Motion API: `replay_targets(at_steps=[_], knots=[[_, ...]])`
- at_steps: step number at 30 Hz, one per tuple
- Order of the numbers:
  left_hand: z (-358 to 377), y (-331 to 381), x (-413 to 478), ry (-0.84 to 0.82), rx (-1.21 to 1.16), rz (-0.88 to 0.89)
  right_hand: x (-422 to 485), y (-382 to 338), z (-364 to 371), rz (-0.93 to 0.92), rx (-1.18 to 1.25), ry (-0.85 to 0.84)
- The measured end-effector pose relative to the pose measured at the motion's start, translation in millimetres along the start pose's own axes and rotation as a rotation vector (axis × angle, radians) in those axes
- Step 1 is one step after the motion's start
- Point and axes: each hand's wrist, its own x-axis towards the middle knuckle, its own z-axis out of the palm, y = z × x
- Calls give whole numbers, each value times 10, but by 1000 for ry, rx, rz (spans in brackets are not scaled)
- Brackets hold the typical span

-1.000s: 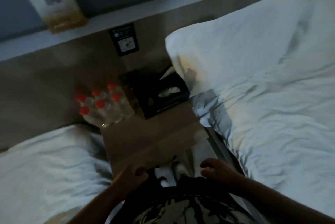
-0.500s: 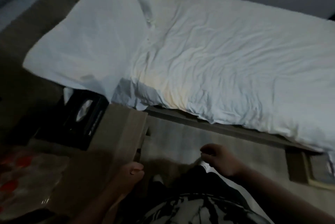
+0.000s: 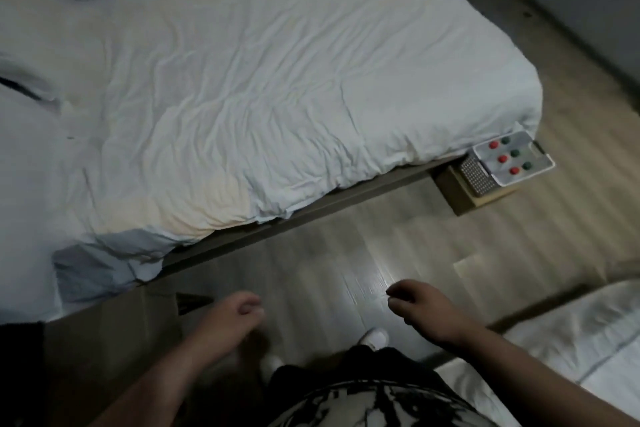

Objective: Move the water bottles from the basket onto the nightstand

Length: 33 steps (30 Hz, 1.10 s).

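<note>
At foot of bed [image 3: 277, 80], basket [image 3: 479, 177] w/ water bottles [image 3: 502, 159], only caps visible, blurry, tabletop [image 3: 104, 340] dim, cut off, left hand [image 3: 235, 314] & right hand [image 3: 419, 305] loosely curled, empty.

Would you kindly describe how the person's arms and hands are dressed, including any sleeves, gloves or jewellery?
The left forearm and right forearm are bare, with no sleeves or cuffs. The left hand and right hand wear no gloves; no watch, bracelet or ring shows, though the picture is dim. The torso garment is patterned black and white.
</note>
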Motion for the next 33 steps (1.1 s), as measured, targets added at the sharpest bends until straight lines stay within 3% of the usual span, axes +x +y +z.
replay_targets(at_steps=[8, 13, 17, 21, 29, 33], knots=[[1049, 1530, 607, -87, 105, 79, 155, 833, -1014, 92, 96, 98], [1509, 2133, 865, -243, 298, 142, 89, 1321, -1477, 161, 120, 169], [1716, 2520, 1117, -287, 398, 208, 74, 1593, -1644, 265, 287, 256], [1841, 2799, 1505, -338, 457, 226, 183, 1731, -1712, 338, 370, 280], [2041, 3629, 2597, -510, 618, 309, 668, 1688, -2289, 475, 292, 252], [2092, 4178, 3131, -571, 713, 383, 905, 1589, -2756, 505, 341, 378]])
